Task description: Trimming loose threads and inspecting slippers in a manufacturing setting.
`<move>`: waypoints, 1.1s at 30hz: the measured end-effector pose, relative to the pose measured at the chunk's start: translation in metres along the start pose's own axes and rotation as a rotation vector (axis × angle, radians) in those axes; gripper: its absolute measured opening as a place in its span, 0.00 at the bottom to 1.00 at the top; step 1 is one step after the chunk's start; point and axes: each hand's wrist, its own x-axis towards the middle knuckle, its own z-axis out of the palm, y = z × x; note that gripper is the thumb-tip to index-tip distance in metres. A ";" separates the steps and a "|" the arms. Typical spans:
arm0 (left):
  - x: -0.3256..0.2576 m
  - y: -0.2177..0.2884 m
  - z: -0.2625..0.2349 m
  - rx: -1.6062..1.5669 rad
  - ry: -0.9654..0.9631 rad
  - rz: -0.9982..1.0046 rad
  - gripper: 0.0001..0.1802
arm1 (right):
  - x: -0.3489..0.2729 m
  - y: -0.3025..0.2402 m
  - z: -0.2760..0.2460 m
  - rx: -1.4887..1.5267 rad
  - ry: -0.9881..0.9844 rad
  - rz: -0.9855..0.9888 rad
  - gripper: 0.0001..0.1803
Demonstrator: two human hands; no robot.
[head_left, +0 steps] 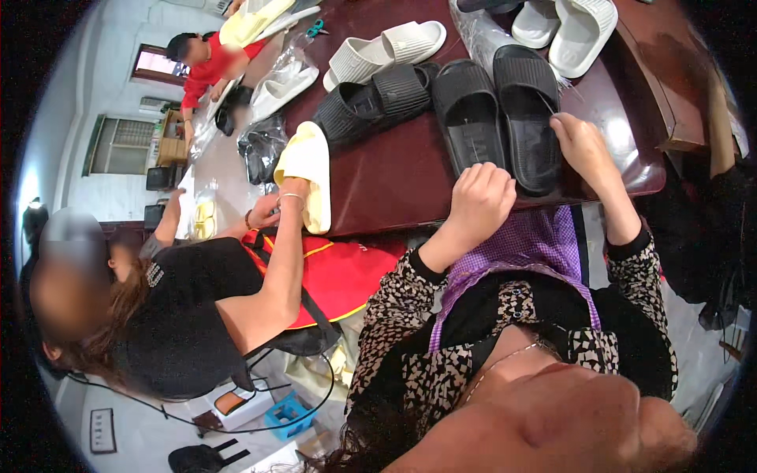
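Observation:
A pair of black slide sandals lies side by side in front of me, toes away: a left slide [467, 94] and a right slide [526, 118], both with ribbed straps. My left hand [479, 203] is closed with curled fingers at the heel of the left slide; what its fingertips hold, if anything, is hidden. Beside the right slide's outer edge, my right hand [586, 148] is closed in a pinch. A thin pale line, like a thread, runs from the strap toward its fingertips; whether they grip it is unclear.
On the dark red table [386, 189] are another black pair [371, 102], an off-white pair [386, 51] and white slides [583, 35] by clear plastic wrap. To my left, a co-worker's hand [293, 193] is at a pale yellow slide [309, 169]. A person in red [217, 67] is farther off.

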 end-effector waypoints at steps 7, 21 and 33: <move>0.015 -0.018 0.013 0.075 -0.009 -0.032 0.06 | 0.017 -0.006 -0.007 0.100 0.018 -0.093 0.12; 0.026 -0.027 0.034 0.157 0.018 0.037 0.06 | 0.114 0.040 -0.010 0.000 0.129 -0.193 0.11; 0.029 -0.030 0.037 0.152 0.079 0.090 0.06 | 0.151 0.009 0.004 -0.375 -0.089 -0.216 0.16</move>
